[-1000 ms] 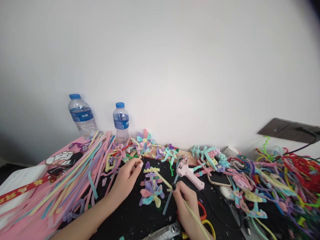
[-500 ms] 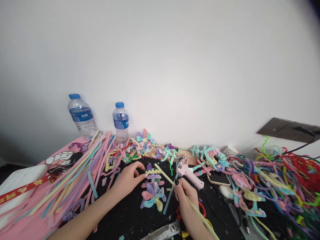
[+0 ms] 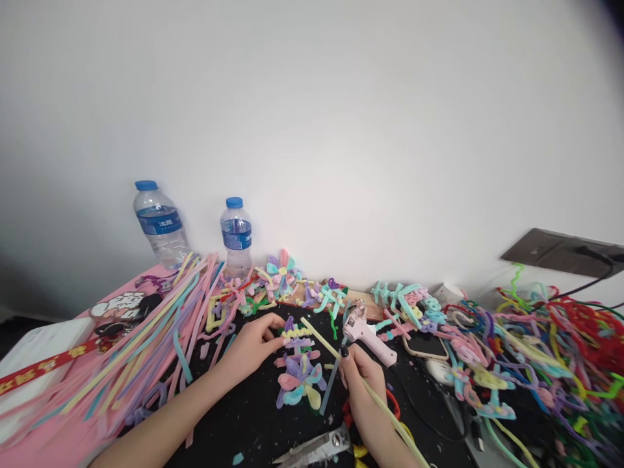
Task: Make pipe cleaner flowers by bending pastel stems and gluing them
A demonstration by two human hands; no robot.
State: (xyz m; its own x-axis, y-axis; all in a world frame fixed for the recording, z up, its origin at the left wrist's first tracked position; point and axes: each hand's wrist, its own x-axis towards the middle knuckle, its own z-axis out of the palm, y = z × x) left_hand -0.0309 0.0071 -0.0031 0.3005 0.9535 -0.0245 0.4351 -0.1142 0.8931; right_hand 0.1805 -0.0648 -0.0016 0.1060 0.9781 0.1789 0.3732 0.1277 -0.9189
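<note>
My left hand point(image 3: 256, 344) is closed in a pinch at the left end of a short, wavy yellow pipe cleaner point(image 3: 296, 333). That piece lies across a purple stem with purple and pink crosspieces, just above a pipe-cleaner flower point(image 3: 299, 382) with purple, pink, blue and yellow petals. Between thumb and fingers, my right hand point(image 3: 363, 383) grips a long pale yellow pipe cleaner point(image 3: 319, 337). Its free end points up and left toward the wavy piece, and its tail runs back along my forearm. A pink glue gun point(image 3: 373, 341) lies just beyond this hand, with a translucent stick point(image 3: 329, 390) beside the flower.
Scissors point(image 3: 319, 448) lie at the front edge. Long pastel pipe cleaners point(image 3: 146, 344) spread over the left side; a tangled colourful heap point(image 3: 550, 351) covers the right. Two water bottles point(image 3: 236, 237) stand by the wall. A phone point(image 3: 426, 346) rests right of the glue gun.
Both hands keep nearly the same pose and grip. The view has shifted slightly, and the flower piece appears marginally higher. Nothing has been let go.
</note>
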